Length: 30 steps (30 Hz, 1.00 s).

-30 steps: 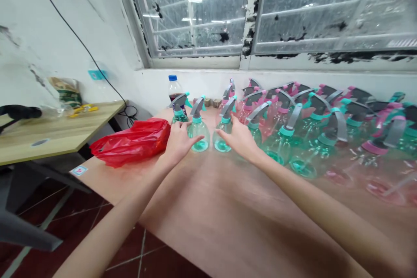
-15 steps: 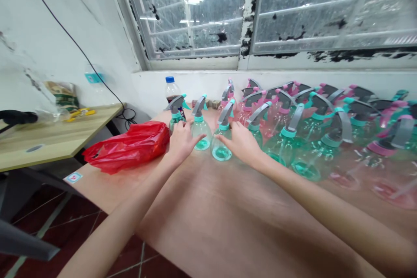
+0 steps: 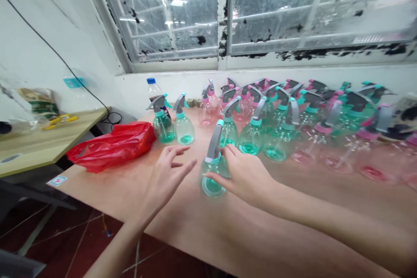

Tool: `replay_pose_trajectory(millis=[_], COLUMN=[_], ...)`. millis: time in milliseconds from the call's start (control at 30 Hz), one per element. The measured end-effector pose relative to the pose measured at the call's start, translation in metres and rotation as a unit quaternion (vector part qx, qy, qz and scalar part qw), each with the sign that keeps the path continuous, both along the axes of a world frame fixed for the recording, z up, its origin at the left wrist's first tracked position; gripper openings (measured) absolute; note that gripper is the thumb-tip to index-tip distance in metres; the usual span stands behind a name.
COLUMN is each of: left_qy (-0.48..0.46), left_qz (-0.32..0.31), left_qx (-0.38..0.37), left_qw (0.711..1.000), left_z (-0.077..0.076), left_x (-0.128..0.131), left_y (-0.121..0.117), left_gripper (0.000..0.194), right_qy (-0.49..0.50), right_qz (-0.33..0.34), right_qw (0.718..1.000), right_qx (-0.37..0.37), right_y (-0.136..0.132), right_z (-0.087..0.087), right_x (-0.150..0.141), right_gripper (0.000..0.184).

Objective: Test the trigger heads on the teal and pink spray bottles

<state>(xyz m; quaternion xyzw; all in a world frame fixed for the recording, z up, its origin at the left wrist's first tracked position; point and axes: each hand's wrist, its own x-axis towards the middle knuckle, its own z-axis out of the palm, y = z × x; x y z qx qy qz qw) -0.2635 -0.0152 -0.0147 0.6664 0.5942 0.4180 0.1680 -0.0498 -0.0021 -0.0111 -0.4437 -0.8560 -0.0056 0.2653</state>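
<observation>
**While the right hand (image 3: 247,173) grips a green spray bottle (image 3: 213,160), the left hand (image 3: 166,178) stands open beside it**

The right hand is clamped on the bottle from the right side, its thumb across the near face and its fingers behind the neck. The left hand is just to the left of the bottle and apart from it, thumb and fingers spread. The gripped bottle is over the middle of the brown tabletop (image 3: 182,226), nearer than the other bottles; whether its base touches the surface cannot be told.

Farther off to the left, two other green bottles (image 3: 184,128) stand upright side by side. A drink bottle with a blue cap (image 3: 150,81) is behind them, and a crumpled red plastic bag (image 3: 112,143) lies to their left. A small blue-and-white sticker (image 3: 57,181) marks the left corner of the tabletop.

To the right, many green spray bottles (image 3: 250,137) and pink spray bottles (image 3: 311,152) stand crowded together, reaching back toward the wall below a window (image 3: 172,17). At the far left, yellow objects (image 3: 61,120) lie on a separate wooden desk (image 3: 35,143).
</observation>
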Motion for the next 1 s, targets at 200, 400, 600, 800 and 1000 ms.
replay_pose_trajectory(millis=[200, 400, 600, 800, 1000], left_qy=[-0.057, -0.084, -0.109, -0.098, -0.068], left_qz=[-0.190, -0.271, -0.274, -0.277, -0.321], left_qx=[-0.080, -0.058, -0.018, -0.029, -0.023], left_qw=[0.977, 0.957, 0.955, 0.956, 0.944], left_z=[0.016, 0.027, 0.012, 0.011, 0.014], left_x=[0.082, 0.157, 0.201, 0.231, 0.245], left_y=[-0.041, -0.037, -0.031, -0.023, -0.011], left_gripper=[0.071, 0.053, 0.030, 0.033, 0.022], right_qy=[0.044, 0.093, 0.109, 0.093, 0.058], right_qz=[0.025, 0.035, 0.105, 0.030, -0.034], right_qw=[0.999, 0.995, 0.987, 0.992, 0.993], right_qx=[0.000, -0.002, -0.049, -0.085, -0.093], right_y=[-0.044, -0.062, -0.065, -0.046, -0.023], right_z=[-0.005, -0.007, -0.023, -0.062, -0.088], right_x=[0.051, 0.099, 0.163, 0.240, 0.269], right_gripper=[0.025, 0.029, 0.054, 0.020, 0.028])
